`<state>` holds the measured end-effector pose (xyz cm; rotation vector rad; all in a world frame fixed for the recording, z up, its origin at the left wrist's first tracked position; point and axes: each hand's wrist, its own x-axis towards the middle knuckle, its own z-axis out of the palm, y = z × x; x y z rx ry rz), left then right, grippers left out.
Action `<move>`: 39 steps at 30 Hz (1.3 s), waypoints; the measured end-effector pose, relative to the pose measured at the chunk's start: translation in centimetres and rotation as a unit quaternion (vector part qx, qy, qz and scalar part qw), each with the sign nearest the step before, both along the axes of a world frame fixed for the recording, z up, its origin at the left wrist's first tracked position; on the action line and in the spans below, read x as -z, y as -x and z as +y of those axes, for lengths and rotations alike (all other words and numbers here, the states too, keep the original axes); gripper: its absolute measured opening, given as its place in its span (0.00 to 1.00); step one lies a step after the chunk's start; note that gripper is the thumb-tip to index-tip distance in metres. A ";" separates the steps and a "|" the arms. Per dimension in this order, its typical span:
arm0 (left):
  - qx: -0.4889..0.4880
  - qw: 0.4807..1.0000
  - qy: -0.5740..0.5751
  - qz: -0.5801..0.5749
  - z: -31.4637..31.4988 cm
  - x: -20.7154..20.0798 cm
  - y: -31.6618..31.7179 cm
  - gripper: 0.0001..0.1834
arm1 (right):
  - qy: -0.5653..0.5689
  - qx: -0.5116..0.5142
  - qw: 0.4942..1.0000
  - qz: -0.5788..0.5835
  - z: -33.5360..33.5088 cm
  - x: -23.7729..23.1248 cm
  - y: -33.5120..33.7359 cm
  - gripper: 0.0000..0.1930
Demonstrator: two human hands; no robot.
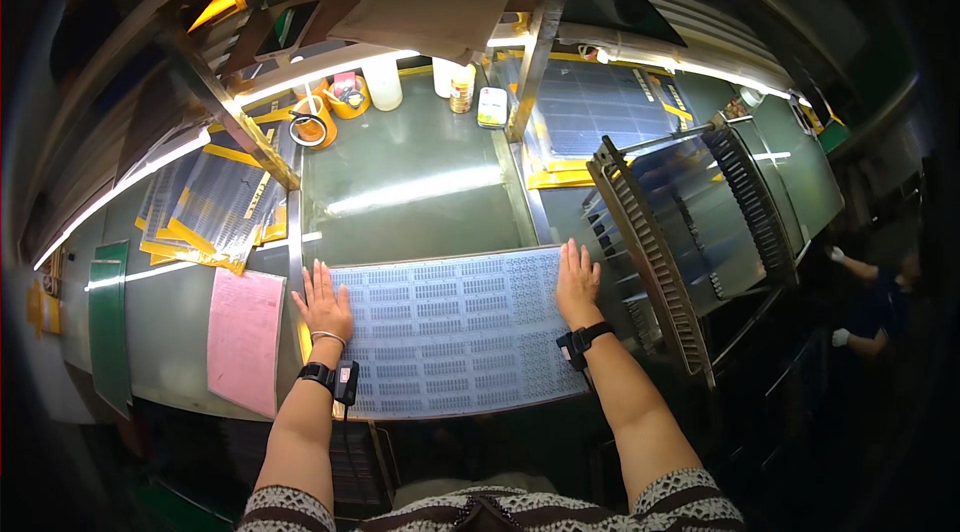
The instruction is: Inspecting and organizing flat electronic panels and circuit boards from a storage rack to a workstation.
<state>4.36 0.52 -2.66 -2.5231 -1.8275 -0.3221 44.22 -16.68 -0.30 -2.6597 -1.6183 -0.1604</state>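
Note:
A large pale blue-grey panel, covered with rows of small dark rectangular patterns, lies flat on the bench in front of me. My left hand rests on its upper left edge, fingers stretched and slightly spread. At the upper right corner, my right hand lies along the edge with its fingers extended. Neither hand is wrapped round the panel; the undersides of the palms are hidden. Each wrist wears a black strap with a small box.
A pink sheet and a green board lie left. Yellow-edged clear films are stacked beyond. Tape rolls and bottles stand at the back. A slotted metal rack stands right; farther off is a person.

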 end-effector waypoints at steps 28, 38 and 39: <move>-0.397 0.586 0.288 -0.645 -20.4 0.3 10.0 0.16 | 0.010 0.184 0.627 0.757 -21.7 -5.6 3.5 0.17; -0.143 0.593 0.172 -0.774 -15.5 -18.5 13.1 0.13 | -0.103 -0.016 0.897 0.430 -22.7 -16.9 -0.6 0.25; -0.120 0.601 0.106 -0.783 -13.6 -22.2 13.3 0.14 | -0.056 -0.010 0.965 0.256 -19.5 -19.1 2.3 0.24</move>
